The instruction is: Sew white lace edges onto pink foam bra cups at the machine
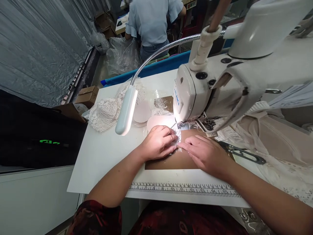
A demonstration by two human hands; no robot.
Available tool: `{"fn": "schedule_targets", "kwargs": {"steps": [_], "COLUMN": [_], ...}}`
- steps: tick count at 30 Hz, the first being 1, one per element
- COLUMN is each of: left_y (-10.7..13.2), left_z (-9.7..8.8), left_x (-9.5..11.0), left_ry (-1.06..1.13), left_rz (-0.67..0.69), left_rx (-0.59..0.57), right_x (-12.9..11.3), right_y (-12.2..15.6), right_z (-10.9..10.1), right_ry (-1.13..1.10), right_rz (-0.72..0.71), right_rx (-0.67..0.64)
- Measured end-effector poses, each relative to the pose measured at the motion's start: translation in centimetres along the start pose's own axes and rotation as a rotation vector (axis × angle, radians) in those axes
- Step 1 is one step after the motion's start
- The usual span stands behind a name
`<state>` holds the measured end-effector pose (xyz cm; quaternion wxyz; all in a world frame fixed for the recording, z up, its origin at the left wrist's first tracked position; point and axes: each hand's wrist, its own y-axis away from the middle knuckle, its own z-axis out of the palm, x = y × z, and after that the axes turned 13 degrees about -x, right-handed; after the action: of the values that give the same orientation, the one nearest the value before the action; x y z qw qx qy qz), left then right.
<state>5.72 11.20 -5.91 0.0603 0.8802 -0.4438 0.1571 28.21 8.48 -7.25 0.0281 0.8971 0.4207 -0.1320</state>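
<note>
The left hand is pressing down on a small lace piece, its fingers curled close together and clamping the lace against the table. The right hand is lying flat and spread, its fingertips touching the lace's near edge. The lace is sitting on a brown panel, just beside the needle of a white sewing machine. A gooseneck lamp is shining over the work. A printed ruler is running along the table's near edge, and thread snips are lying to the right.
</note>
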Motion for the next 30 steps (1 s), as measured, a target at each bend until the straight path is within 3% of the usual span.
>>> {"fn": "schedule_targets", "kwargs": {"steps": [5, 12, 20, 30], "left_y": [-0.4, -0.2, 0.1, 0.2], "left_z": [0.2, -0.6, -0.5, -0.5], "left_x": [0.4, 0.5, 0.1, -0.1], "left_ry": [-0.006, 0.394, 0.297, 0.14], "left_rz": [-0.123, -0.212, -0.059, 0.04], "left_rx": [-0.026, 0.022, -0.029, -0.029], "right_x": [-0.2, -0.3, -0.4, -0.8], "right_y": [-0.2, -0.1, -0.1, -0.1], "right_z": [-0.1, -0.2, 0.1, -1.0], "right_ry": [0.041, 0.006, 0.038, 0.025], "right_rz": [0.006, -0.008, -0.006, 0.007], "right_rx": [-0.015, 0.0, -0.042, -0.115]}}
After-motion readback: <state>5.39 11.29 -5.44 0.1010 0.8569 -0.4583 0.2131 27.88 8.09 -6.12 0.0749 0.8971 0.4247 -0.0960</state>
